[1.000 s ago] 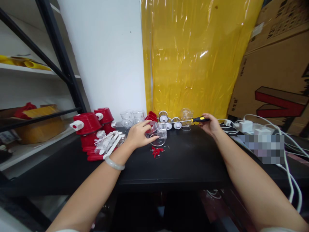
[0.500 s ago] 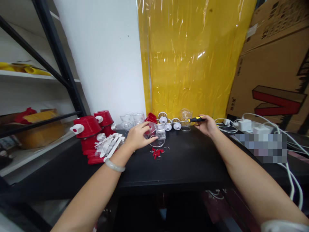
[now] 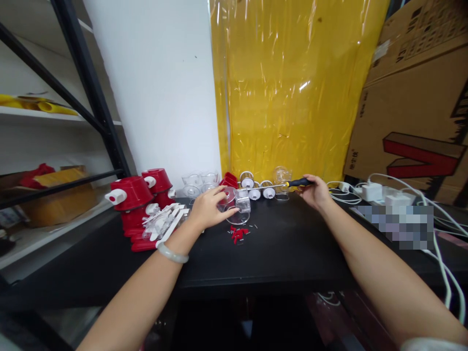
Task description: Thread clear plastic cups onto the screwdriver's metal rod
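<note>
My left hand (image 3: 210, 208) grips a clear plastic part (image 3: 242, 201) with round ends, thumb in front and fingers behind. A screwdriver (image 3: 300, 182) with a black and yellow handle lies level in my right hand (image 3: 313, 192), its fingers closed round the handle. The long shaft reaches left to the clear part; where its tip sits is too small to tell. Small red pieces (image 3: 238, 235) and tiny screws lie on the black table (image 3: 278, 258) just in front of the clear part.
Red housings (image 3: 132, 204) and white strips (image 3: 170, 223) stand at the left. Behind my hands are clear cups (image 3: 193, 179), a red part (image 3: 229, 179) and white-capped cylinders (image 3: 268, 190). White chargers (image 3: 373, 191) with cables and a cardboard box (image 3: 409, 107) are at the right.
The screwdriver handle has turned in my right hand, showing less yellow now. My left hand keeps its hold on the clear part. The view has shifted slightly.
</note>
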`<state>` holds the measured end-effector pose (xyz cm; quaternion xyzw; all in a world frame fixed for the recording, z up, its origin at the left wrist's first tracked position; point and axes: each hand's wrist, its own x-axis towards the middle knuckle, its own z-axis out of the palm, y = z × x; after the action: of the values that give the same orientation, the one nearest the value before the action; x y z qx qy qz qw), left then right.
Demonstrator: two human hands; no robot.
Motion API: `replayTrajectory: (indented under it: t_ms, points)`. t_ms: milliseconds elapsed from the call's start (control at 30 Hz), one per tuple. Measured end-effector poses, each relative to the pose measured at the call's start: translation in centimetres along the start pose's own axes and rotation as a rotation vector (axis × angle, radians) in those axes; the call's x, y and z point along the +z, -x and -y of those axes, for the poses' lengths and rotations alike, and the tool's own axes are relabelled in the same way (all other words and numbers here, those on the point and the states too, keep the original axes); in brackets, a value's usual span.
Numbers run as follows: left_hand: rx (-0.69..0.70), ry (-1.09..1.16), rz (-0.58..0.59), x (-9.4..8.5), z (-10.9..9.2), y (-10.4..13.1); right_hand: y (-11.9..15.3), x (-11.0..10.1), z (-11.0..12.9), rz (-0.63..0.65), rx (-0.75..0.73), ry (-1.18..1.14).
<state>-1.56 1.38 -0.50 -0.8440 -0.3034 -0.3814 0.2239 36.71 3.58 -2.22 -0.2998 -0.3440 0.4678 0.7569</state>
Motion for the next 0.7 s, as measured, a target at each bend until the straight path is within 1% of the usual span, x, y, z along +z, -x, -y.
replayTrajectory:
  t_ms: [67,200,267,367,467,533,600,667,700]
  points:
    - [0.002,0.002,-0.001,0.0,0.0,0.0,0.1,0.1,0.1,-0.004,0.02,0.013]
    - [-0.004,-0.002,-0.01,-0.1,0.0,0.0,-0.4,-0.1,-0.8,-0.058,0.0,0.194]
    - [-0.011,-0.003,-0.015,-0.1,0.0,0.0,-0.6,-0.2,-1.2,-0.053,-0.014,0.245]
    - [-0.014,-0.001,-0.007,-0.1,0.0,0.0,-0.4,0.0,-1.0,-0.03,-0.006,0.154]
    - [-0.003,0.007,-0.002,-0.1,-0.1,0.0,0.0,0.4,-0.2,0.008,0.071,-0.009]
    - [0.01,0.01,-0.001,0.0,-0.2,0.0,0.2,0.5,0.1,0.009,0.099,-0.045]
    - [0.016,0.004,0.002,0.0,-0.2,0.0,0.1,0.4,0.0,-0.02,0.094,0.005]
    - [0.011,-0.009,-0.001,0.1,-0.1,0.0,-0.2,0.2,-0.5,-0.067,0.065,0.109]
    - [0.008,-0.014,-0.005,0.2,0.0,0.1,-0.4,0.1,-0.8,-0.066,0.047,0.162]
